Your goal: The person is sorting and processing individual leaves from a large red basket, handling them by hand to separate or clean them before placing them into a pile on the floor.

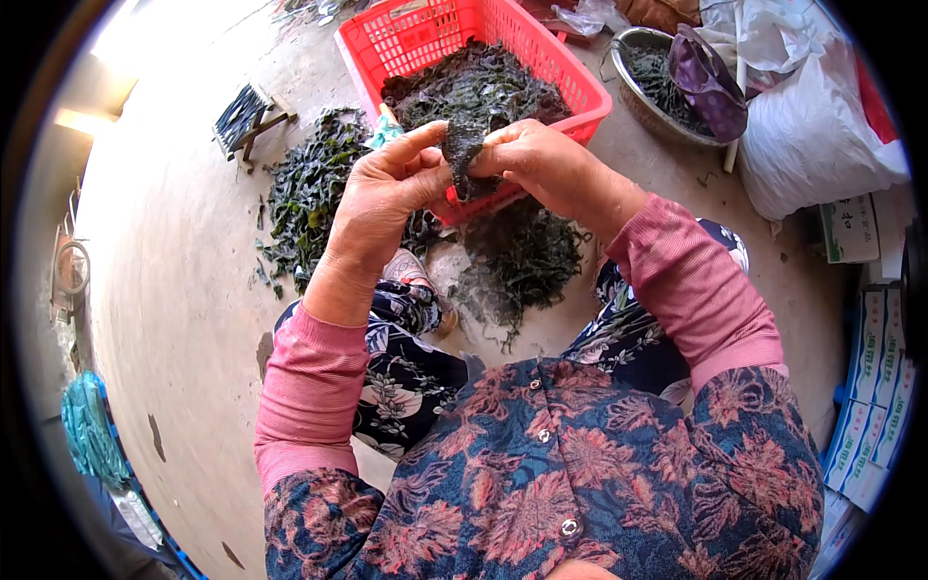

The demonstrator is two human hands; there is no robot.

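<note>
Between my two hands, above the near edge of a red plastic basket (570,60), hangs a dark green piece of seaweed (462,153). My left hand (391,188) pinches its left side with thumb and fingers. On its right side my right hand (541,164) grips it the same way. More dark seaweed (474,82) fills much of the basket. A loose heap of seaweed (309,198) lies on the floor to the left of the basket. Nearer, between my feet, another seaweed pile (527,256) is spread on the concrete.
A folding stool (249,124) stands at far left. At far right a metal basin (646,92) holds dark strands and a purple cloth (710,82), beside a bulging white sack (807,145). Blue-and-white boxes (875,387) are stacked at right. Teal sheeting (92,425) lies at left.
</note>
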